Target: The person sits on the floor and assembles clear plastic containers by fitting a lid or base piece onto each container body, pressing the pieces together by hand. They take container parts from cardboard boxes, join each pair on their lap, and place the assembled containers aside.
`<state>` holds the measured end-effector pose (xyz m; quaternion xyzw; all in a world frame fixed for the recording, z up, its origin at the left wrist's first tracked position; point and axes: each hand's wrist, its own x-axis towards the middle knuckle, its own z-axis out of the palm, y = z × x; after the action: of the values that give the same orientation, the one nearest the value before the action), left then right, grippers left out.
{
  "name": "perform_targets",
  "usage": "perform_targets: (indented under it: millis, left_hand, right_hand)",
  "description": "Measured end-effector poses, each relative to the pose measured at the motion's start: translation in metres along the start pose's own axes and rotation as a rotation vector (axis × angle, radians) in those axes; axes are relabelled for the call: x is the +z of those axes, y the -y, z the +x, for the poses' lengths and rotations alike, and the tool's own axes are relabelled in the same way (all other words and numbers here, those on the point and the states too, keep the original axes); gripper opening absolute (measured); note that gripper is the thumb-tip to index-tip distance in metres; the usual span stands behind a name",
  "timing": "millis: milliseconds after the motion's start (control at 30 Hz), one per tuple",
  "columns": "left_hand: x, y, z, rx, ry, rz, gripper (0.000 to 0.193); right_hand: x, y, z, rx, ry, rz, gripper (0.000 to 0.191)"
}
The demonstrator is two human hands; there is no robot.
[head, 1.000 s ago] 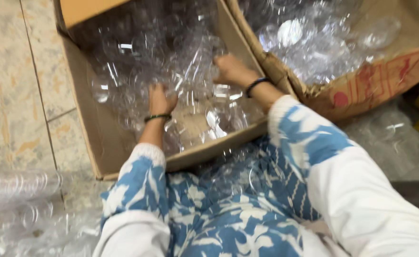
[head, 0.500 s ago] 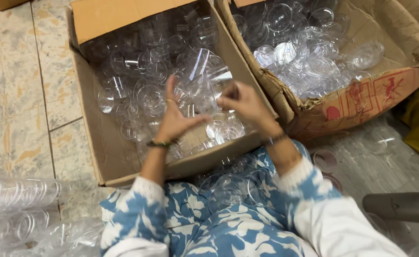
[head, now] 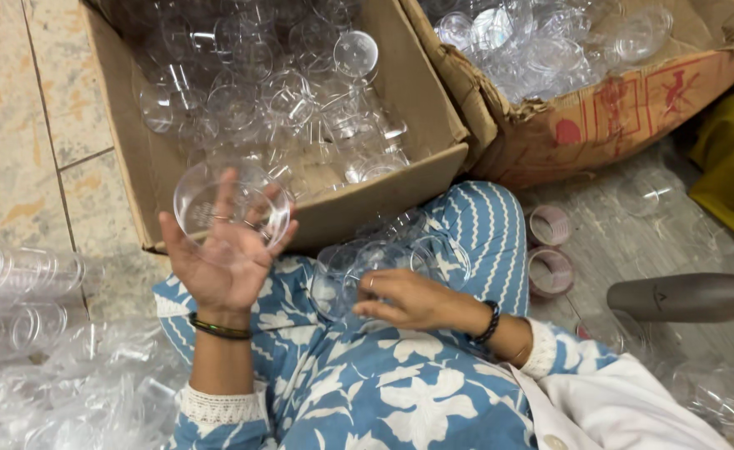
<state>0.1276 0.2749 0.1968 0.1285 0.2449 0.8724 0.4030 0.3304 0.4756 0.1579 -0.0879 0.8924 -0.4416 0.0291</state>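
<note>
Nearby — cardboard box (head: 358, 212), clear cups (head: 258, 92)

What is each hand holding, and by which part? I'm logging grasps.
Left hand: a clear plastic bowl, its fingers under the base. Right hand touches clear cups on the lap; grip unclear.

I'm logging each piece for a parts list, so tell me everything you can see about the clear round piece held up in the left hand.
The clear round piece looks like thin, glossy transparent plastic, a shallow dish or lid with a raised rim. It seems whole and empty. It is tilted with its face toward the camera, above the front edge of the cardboard box. The left hand holds it from behind, fingers spread and visible through it.
</note>
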Motion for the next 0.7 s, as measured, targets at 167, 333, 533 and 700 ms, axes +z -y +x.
perform_targets:
  millis: [167,333,533,700]
  left_hand:
    - [-0.008,0.026,-0.024,-0.175,0.005,-0.261,0.1]
    - [-0.009,0.043,-0.025,-0.259,0.101,-0.342,0.098]
    - [-0.004,0.055,-0.025,-0.23,0.052,-0.092,0.096]
    - [0.0,0.059,-0.024,-0.252,-0.016,-0.007,0.095]
  right_hand:
    - [-0.017,-0.031,-0.018,0.044,-0.424,-0.238,0.044]
    - [-0.019,-0.07,-0.045,0.16,-0.17,-0.583,0.099]
    - [0.0,-0.104,-0.068,0.193,-0.332,-0.384,0.062]
    - [-0.032,-0.088,-0.074,0.339,-0.601,0.199,0.044]
